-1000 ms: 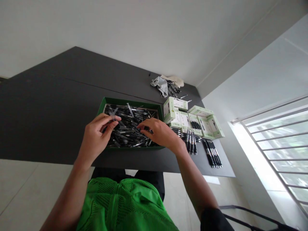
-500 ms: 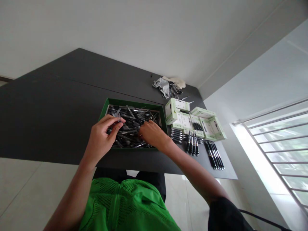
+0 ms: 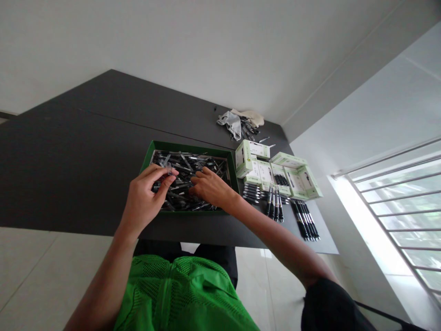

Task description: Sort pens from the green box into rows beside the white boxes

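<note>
Black pens (image 3: 182,201) in green box (image 3: 193,148): dipping right hand (image 3: 211,188) among them, fingertips hidden, cannot tell if gripping any. Pinching clear bits (image 3: 169,169) in left hand (image 3: 146,191), over box's left end. Seeing pen rows (image 3: 305,220) on worktop (image 3: 86,161), right of box, beside cartons (image 3: 244,159).

Total mess of black and clear pens (image 3: 181,184) lying every which way in 1 green box (image 3: 193,147), some clear plastic bits (image 3: 167,164) held up over its left side.

The pens (image 3: 181,187) are black and silver; their box (image 3: 193,147) dark green; worktop (image 3: 86,156) dark grey; cartons (image 3: 243,159) pale green and white; mesh vest (image 3: 186,294) bright green.
</note>
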### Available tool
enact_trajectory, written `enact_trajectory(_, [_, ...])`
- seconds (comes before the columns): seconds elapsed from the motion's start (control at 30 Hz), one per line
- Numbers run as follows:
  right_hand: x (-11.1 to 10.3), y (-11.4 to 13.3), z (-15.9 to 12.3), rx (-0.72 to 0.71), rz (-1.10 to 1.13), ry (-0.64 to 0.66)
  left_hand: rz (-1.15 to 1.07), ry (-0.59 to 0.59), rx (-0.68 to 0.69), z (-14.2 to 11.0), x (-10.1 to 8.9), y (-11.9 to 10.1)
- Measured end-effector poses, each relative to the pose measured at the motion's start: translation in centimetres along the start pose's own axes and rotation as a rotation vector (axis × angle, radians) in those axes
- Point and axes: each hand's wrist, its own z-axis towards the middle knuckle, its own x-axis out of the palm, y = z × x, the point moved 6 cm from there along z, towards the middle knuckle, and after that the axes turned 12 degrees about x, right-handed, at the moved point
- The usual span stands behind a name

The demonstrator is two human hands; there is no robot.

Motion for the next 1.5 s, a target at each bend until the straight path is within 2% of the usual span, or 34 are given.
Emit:
enact_trajectory(0.2, [-0.4,0.2,0.1,-0.076,-0.054,-0.052,0.002,0.004,0.005,0.0,0.1,-0.1])
enact_trajectory(0.47, [0.2,1.6,0.8,-0.185,-0.165,-0.063,0.019,0.007,0.032,0.0,0.0,-0.3])
enact_trajectory(0.67, [-1.2,0.6,0.7,-0.195,-0.094,-0.039,0.013,0.002,0.022,0.0,-0.1,-0.3])
enact_trajectory(0.8, [-2.8,-1.5,-0.3,-0.094,0.044,-0.026,0.007,-0.012,0.013,0.1,-0.1,-0.4])
enact_trajectory(0.93, [-4.4,-4.4,-1.8,0.046,0.281,-0.018,-0.01,-0.014,0.01,0.1,0.0,-0.4])
enact_trajectory(1.13, [-7.3,-7.9,-4.6,0.165,0.662,-0.121,-0.01,0.013,0.016,0.0,0.2,-0.2])
enact_trajectory(1.23, [-8.1,-8.4,-5.4,0.233,0.718,-0.212,0.0,0.022,0.026,0.1,0.3,-0.4])
enact_trajectory(1.37, [-7.4,-8.1,-5.5,0.328,0.75,-0.381,0.022,0.043,0.031,0.2,0.5,-0.6])
enact_trajectory(1.5, [-5.4,-7.0,-4.5,0.308,1.15,-0.378,0.034,0.065,0.024,0.1,0.7,-0.5])
